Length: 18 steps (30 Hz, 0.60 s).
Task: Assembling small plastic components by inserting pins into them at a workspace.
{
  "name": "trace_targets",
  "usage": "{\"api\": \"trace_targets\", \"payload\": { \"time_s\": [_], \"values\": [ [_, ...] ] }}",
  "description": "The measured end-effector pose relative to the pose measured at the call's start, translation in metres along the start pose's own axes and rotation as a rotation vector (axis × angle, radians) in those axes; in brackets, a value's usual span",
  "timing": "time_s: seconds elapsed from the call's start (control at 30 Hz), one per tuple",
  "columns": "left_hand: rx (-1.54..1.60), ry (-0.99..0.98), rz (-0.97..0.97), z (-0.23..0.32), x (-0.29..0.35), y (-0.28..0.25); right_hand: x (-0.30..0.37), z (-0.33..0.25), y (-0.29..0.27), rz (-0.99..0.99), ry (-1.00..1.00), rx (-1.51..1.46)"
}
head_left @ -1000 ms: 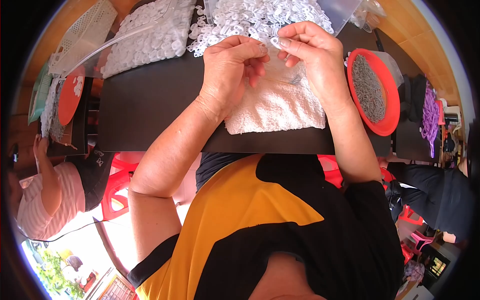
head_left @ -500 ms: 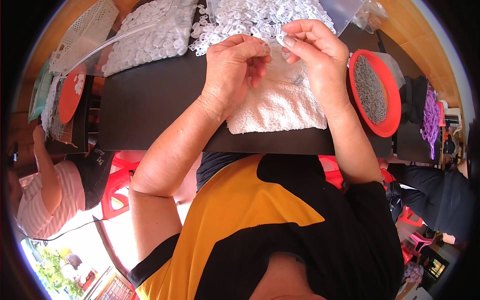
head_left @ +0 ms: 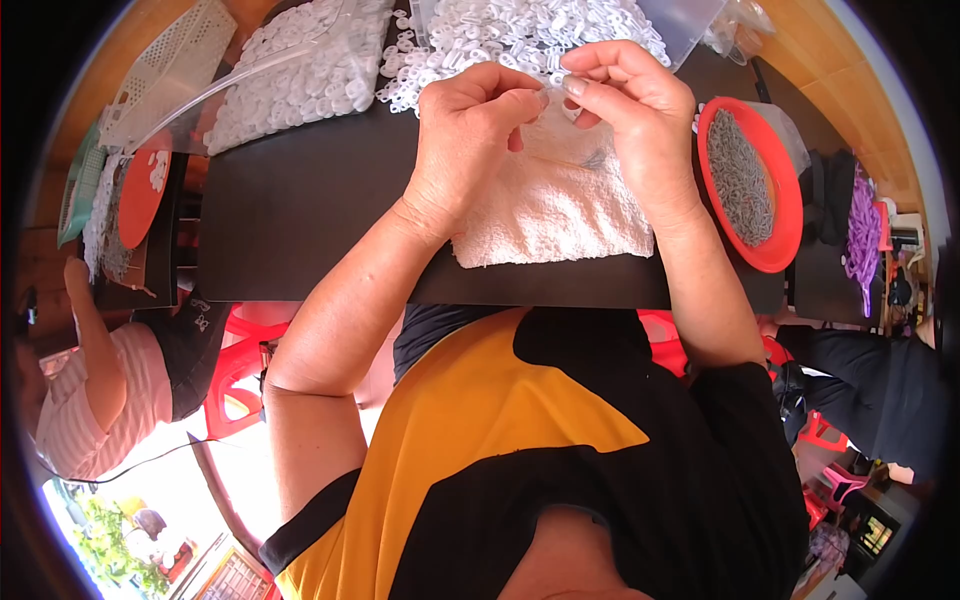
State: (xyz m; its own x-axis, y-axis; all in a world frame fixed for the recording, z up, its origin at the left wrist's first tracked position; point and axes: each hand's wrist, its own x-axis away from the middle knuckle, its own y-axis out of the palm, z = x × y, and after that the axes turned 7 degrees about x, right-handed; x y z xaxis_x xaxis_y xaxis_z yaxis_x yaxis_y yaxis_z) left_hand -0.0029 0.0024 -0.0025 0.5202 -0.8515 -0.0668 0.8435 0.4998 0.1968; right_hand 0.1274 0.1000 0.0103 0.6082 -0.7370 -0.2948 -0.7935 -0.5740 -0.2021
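My left hand is closed in a pinch, thumb against forefinger; whatever sits between those fingertips is too small to make out. Opposite it, my right hand pinches a small white plastic piece between thumb and forefinger, its other fingers curled. The two sets of fingertips almost meet over a cream towel on the dark table. Beyond them lies a heap of white plastic pieces, many with holes. Right of my right hand, a red oval bowl holds many small grey screw-like parts.
A clear bag or bin of white pieces stands at the far left of the table. Further left are a perforated basket and an orange-red plate. Purple strips hang at the right. Other people sit on both sides.
My left hand has shifted slightly right and up, bringing its pinched fingertips closer to the white piece. My right hand has stayed almost in place.
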Motion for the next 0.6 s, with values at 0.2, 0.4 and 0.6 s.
{"api": "trace_targets", "payload": {
  "time_s": [0.2,0.4,0.6],
  "values": [
    [0.058,-0.090,-0.065,0.007,0.001,-0.001,0.003,-0.004,0.001,-0.026,0.000,-0.004],
    [0.104,-0.053,-0.099,0.002,0.001,-0.002,0.005,-0.011,0.001,-0.053,0.016,0.007],
    [0.126,-0.100,-0.102,0.003,-0.002,-0.005,0.004,-0.013,-0.002,-0.083,0.051,-0.020]
  ]
}}
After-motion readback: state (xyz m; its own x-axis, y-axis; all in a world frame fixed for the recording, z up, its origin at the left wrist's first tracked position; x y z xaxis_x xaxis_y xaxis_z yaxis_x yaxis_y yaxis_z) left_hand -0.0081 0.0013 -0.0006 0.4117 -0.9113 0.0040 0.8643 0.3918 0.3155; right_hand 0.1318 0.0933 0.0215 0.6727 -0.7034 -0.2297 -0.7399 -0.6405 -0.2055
